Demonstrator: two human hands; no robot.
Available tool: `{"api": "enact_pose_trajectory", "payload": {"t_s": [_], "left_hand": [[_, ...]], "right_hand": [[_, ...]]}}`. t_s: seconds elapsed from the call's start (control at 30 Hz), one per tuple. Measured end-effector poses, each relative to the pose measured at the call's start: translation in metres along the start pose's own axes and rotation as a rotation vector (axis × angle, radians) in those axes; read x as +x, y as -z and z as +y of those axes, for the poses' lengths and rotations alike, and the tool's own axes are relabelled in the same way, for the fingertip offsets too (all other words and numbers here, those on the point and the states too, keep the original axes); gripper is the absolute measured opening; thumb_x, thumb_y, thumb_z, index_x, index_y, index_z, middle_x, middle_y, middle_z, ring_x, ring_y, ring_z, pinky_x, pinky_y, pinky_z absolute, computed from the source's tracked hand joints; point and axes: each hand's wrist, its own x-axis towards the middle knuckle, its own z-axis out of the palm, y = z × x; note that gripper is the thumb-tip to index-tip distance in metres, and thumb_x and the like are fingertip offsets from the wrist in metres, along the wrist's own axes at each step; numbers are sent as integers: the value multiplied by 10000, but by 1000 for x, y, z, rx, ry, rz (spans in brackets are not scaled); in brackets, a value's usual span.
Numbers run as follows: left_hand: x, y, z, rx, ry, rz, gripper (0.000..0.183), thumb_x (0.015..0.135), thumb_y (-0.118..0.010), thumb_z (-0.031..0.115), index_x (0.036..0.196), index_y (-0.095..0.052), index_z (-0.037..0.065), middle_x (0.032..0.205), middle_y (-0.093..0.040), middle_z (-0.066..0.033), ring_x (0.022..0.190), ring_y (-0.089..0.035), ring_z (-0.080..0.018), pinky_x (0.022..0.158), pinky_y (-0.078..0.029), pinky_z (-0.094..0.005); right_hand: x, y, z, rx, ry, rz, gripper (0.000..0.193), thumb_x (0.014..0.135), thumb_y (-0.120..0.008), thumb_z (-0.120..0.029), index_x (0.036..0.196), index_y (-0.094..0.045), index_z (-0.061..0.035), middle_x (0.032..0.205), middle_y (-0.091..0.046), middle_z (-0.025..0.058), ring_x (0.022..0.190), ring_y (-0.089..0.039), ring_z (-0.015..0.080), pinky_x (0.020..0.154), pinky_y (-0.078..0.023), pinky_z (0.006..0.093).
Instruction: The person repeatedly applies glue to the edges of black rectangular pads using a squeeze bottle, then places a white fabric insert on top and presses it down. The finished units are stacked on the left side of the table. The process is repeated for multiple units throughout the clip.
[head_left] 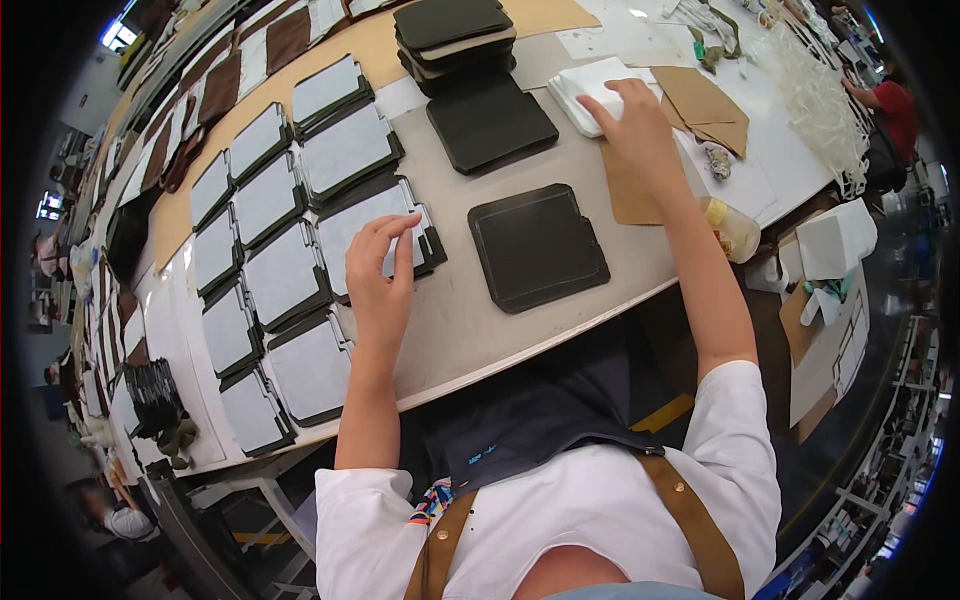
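My right hand (640, 128) reaches over a stack of white sheets (603, 82) at the back right of the table, its fingers apart and fingertips at the top sheet. My left hand (380, 268) hovers loosely curved, with nothing seen in it, by a dark panel faced with a pale sheet (345, 235). Between my hands a single black panel (538, 247) with notched edges lies flat near the front edge. Behind it is another black panel (490, 125), at the foot of a pile of black panels (455, 35).
Rows of pale-faced dark panels (275, 285) cover the table's left part. Brown cardboard pieces (705, 108), a clear jar (733, 230) and a heap of whitish strips (812, 100) lie to the right. A co-worker in red (893, 115) is at the far right.
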Motion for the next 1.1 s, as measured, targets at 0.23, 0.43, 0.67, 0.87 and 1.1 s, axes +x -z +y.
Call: {"api": "enact_pose_trajectory", "payload": {"t_s": [0.23, 0.43, 0.67, 0.87, 1.1], "left_hand": [[-1, -2, 1, -30, -8, -6, 140, 937, -633, 42, 1034, -729, 69, 1018, -713, -66, 968, -648, -246, 916, -443, -361], [-2, 1, 10, -19, -18, -54, 159, 964, -610, 35, 1068, -729, 30, 1059, -703, -111, 1010, -655, -247, 920, -482, -339], [-9, -1, 37, -483, 142, -239, 408, 991, -625, 170, 1366, -559, 26, 1322, -622, -136, 1263, -566, -256, 1101, -386, -385], [-21, -23, 85, -1104, 263, -289, 657, 1076, -511, 323, 1596, -234, 33, 1576, -377, -147, 1458, -370, -239, 1157, -322, -340], [-9, -5, 83, -1227, 729, -172, 500, 1083, -487, 387, 1423, -491, 22, 1342, -596, -86, 1210, -595, -185, 1021, -481, -341]], "right_hand": [[57, -8, 79, 956, -868, 0, 187, 908, -614, -195, 1010, -649, -42, 999, -675, 88, 937, -668, 242, 791, -549, 457], [73, 69, 127, 1386, -860, 673, 143, 928, -604, -174, 1015, -604, -60, 975, -661, 42, 865, -638, 176, 791, -505, 363], [4, 113, -55, 669, 52, 384, 96, 971, -613, -97, 1033, -612, -23, 1046, -653, 52, 874, -592, 104, 786, -485, 253], [-104, 89, -163, 588, 504, -75, 208, 771, -753, -49, 937, -628, -53, 1155, -633, 122, 939, -661, 292, 744, -549, 384], [-115, 96, -142, 724, 182, 85, 226, 879, -736, -100, 1076, -672, -9, 1179, -636, 144, 1017, -635, 273, 855, -521, 380]]}}
